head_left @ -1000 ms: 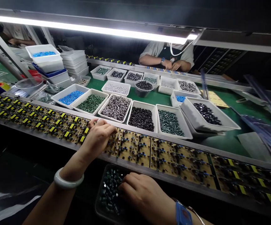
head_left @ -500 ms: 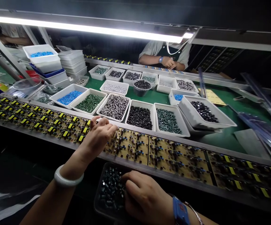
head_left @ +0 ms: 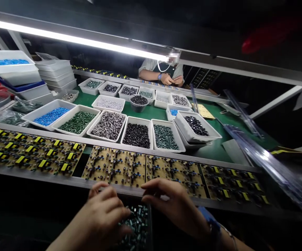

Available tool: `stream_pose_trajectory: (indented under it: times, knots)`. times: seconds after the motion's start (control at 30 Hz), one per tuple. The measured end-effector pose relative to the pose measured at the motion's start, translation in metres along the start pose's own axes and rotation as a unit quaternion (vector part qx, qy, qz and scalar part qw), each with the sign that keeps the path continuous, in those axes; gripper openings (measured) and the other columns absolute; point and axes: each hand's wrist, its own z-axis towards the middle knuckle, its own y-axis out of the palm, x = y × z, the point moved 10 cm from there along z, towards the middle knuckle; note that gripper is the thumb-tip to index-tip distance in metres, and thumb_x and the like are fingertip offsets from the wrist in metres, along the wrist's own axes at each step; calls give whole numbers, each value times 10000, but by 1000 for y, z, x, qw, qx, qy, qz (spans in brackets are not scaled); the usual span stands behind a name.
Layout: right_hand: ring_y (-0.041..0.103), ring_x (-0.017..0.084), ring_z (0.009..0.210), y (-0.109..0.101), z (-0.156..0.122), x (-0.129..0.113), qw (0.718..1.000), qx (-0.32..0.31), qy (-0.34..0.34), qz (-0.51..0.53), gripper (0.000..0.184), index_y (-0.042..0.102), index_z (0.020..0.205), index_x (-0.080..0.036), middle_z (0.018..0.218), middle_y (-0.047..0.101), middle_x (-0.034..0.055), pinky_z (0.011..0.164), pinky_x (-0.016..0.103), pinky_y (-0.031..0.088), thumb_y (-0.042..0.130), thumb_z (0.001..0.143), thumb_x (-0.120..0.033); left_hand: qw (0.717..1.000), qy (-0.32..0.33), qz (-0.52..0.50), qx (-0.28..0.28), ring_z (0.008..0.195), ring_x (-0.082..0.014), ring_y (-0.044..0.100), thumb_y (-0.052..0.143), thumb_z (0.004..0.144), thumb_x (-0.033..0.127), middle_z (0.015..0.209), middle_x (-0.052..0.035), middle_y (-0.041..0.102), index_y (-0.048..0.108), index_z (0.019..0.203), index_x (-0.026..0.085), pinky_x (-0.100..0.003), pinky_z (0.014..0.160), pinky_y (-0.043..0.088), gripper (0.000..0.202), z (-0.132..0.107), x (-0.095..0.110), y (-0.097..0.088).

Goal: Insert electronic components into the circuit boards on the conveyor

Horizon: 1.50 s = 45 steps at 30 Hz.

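black tray of capacitors lies between both hands; left hand nearer, grip unclear; right hand fingers apart.

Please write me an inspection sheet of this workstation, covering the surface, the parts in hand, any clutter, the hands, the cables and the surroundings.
surface: green bench mat, bordered in front by a metal rail.
job's things: dark tray of cylindrical components, below a row of populated circuit boards; white trays of sorted components stand beyond.
clutter: plastic bags at far left; clear plastic strips at right.
hands: left hand and right hand are both over the dark tray; any grip cannot be told.
cables: nothing seen.
surroundings: a co-worker across the bench, stacked white trays, overhead light tube.
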Motion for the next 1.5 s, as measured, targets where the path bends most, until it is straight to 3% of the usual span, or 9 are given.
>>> stream_pose_trajectory:
  times: [0.1, 0.27, 0.43, 0.83, 1.07, 1.17, 1.27, 1.4, 1.5]
  knots:
    - [724, 169, 724, -47, 4, 22, 997, 47, 58, 32, 256, 767, 912, -203, 840, 776, 39, 638, 239, 577, 807, 856, -450, 999, 38, -1, -23, 769, -181, 593, 711, 886, 585, 756, 77, 714, 692, 1030, 292, -381, 1052, 219, 327, -13, 19, 38]
    - [741, 206, 751, -98, 7, 47, 990, 98, 99, -20, 346, 788, 896, -199, 836, 787, 56, 683, 282, 615, 831, 795, -527, 999, 18, -11, -36, 763, -165, 573, 774, 886, 397, 693, 85, 663, 704, 931, 298, -380, 1078, 203, 130, -14, 15, 68]
    - [767, 271, 942, -101, 7, 49, 989, 57, 92, -100, 348, 798, 1056, -212, 1040, 809, 81, 876, 398, 634, 735, 888, -510, 999, -14, -13, -40, 748, -178, 574, 782, 873, 380, 679, 75, 660, 680, 846, 272, -407, 1038, 242, 151, 1, 20, 81]
    - [730, 253, 984, -84, 23, 18, 949, 16, -62, -308, 160, 715, 1062, -199, 1057, 766, 92, 906, 417, 599, 583, 1001, -266, 994, -14, 16, -110, 811, -207, 601, 735, 914, 307, 703, 36, 681, 589, 747, 213, -493, 1085, 243, 241, 30, 55, 111]
    - [722, 239, 968, -75, 29, 14, 935, -25, -84, -344, 150, 704, 1051, -197, 1038, 741, 91, 887, 388, 592, 571, 982, -189, 997, -19, -7, -74, 798, -203, 610, 717, 933, 381, 714, 49, 698, 655, 832, 234, -510, 1098, 224, 188, 28, 52, 102]
    - [722, 231, 957, -76, 29, 13, 938, -38, -85, -335, 144, 711, 1038, -201, 1034, 737, 86, 877, 371, 591, 580, 978, -199, 997, -25, -30, -64, 834, -195, 623, 652, 972, 282, 775, 50, 729, 689, 1014, 277, -484, 1120, 214, 56, 27, 48, 90]
    - [720, 230, 959, -77, 30, 15, 938, -55, -87, -332, 144, 708, 1046, -205, 1041, 736, 85, 877, 369, 588, 579, 981, -204, 998, -30, -34, -36, 853, -193, 627, 597, 983, 213, 848, 47, 754, 666, 1131, 290, -448, 1132, 184, 180, 25, 42, 71]
    - [720, 235, 954, -78, 32, 18, 933, -68, -89, -343, 145, 687, 1079, -210, 1045, 735, 83, 895, 374, 586, 571, 991, -216, 997, -64, -46, 9, 821, -175, 630, 584, 1015, 250, 817, 74, 746, 670, 997, 282, -406, 1118, 174, 94, 21, 27, 49]
    - [721, 241, 956, -75, 32, 17, 929, -77, -101, -346, 160, 672, 1112, -205, 1064, 731, 91, 891, 380, 589, 562, 1000, -233, 995, -79, -58, 33, 795, -171, 627, 525, 1046, 375, 794, 71, 738, 669, 943, 274, -411, 1094, 195, 203, 15, 19, 39]
